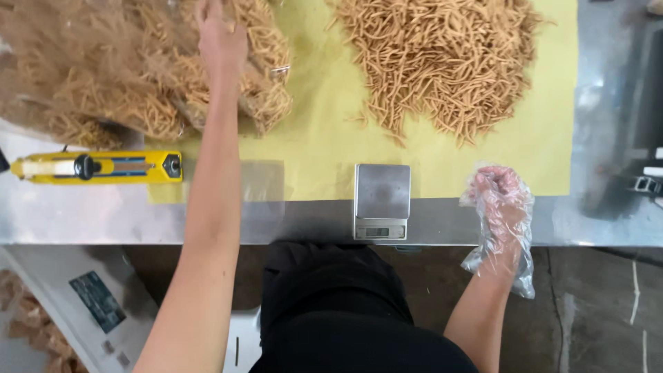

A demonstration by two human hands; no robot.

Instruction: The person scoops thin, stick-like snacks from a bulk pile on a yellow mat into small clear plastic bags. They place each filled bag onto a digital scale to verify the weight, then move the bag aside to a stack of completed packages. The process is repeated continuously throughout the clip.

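- Head view: left hand (219,38) gripping clear bag of snack sticks (138,76).
- Gloved right hand (501,200) fisted, seemingly empty.
- Risk: bag slipping, spilling sticks past yellow paper (318,131).

A small square steel-topped scale (382,200) sits at the near table edge, a yellow box cutter (97,167) lies left, and a loose heap of tan snack sticks (442,59) lies far right on yellow paper (318,131).

I'm looking at a food-packing workshop: steel counter (442,224), small scale (382,200), loose snack sticks (442,59) heaped on yellow paper (324,131).
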